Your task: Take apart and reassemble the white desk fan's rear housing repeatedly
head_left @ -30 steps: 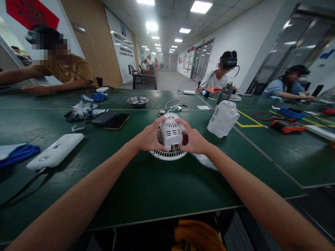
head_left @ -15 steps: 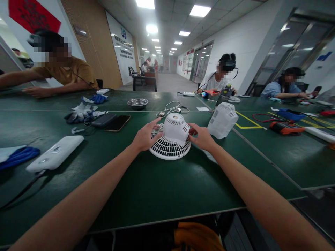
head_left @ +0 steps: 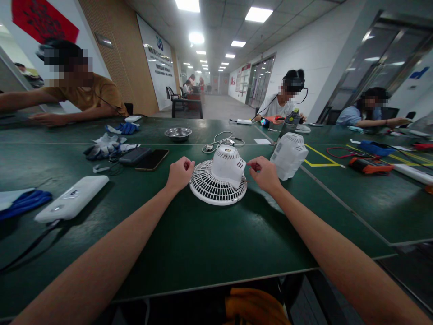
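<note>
A white fan head (head_left: 227,164), with a slotted motor housing and a round grille (head_left: 213,192), lies grille-down on the green table in front of me. My left hand (head_left: 181,173) is curled into a loose fist at the grille's left edge, with nothing visible in it. On the other side, my right hand (head_left: 264,173) has its fingers bent in close to the housing's right side; nothing shows in them. A white plastic shell with slots (head_left: 289,155) stands just beyond my right hand. Behind the fan lies a coiled white cable (head_left: 221,137).
A metal bowl (head_left: 178,133) sits further back. To the left are a dark phone (head_left: 153,160), gloves (head_left: 106,146) and a white power bank (head_left: 72,198). An orange-black meter (head_left: 370,165) lies to the right. Several people sit around the table.
Both hands have let go of the fan head. My left hand has drawn back to the left and curled up; my right has shifted slightly away. The fan stays nearly in place.
</note>
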`<state>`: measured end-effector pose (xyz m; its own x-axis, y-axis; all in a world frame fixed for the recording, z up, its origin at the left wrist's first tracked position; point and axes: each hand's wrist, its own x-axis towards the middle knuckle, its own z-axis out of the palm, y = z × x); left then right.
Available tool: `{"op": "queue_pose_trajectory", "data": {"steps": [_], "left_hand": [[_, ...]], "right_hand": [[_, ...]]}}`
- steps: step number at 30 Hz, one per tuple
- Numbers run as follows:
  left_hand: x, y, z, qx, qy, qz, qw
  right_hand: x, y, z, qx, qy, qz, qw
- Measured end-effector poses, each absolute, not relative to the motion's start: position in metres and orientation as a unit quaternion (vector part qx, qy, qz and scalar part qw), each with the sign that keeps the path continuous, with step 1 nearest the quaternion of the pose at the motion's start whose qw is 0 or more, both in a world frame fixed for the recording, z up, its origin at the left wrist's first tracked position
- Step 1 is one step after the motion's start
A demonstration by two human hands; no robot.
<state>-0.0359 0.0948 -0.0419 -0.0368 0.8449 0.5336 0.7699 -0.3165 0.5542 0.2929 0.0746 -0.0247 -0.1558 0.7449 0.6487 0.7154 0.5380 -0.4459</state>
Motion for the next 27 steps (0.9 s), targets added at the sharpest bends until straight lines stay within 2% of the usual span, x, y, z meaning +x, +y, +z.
{"op": "queue_pose_trajectory", "data": {"steps": [6, 22, 27], "left_hand": [[-0.036, 0.096, -0.043, 0.673, 0.617, 0.399, 0.084], [-0.041, 0.104, -0.051, 0.671, 0.626, 0.383, 0.106], [-0.039, 0.102, -0.050, 0.654, 0.648, 0.368, 0.126]], "right_hand": [[0.287, 0.069, -0.021, -0.451, -0.760, 0.041, 0.467], [0.277, 0.060, -0.019, -0.437, -0.725, 0.083, 0.526], [0.270, 0.053, -0.018, -0.403, -0.779, 0.124, 0.464]]}}
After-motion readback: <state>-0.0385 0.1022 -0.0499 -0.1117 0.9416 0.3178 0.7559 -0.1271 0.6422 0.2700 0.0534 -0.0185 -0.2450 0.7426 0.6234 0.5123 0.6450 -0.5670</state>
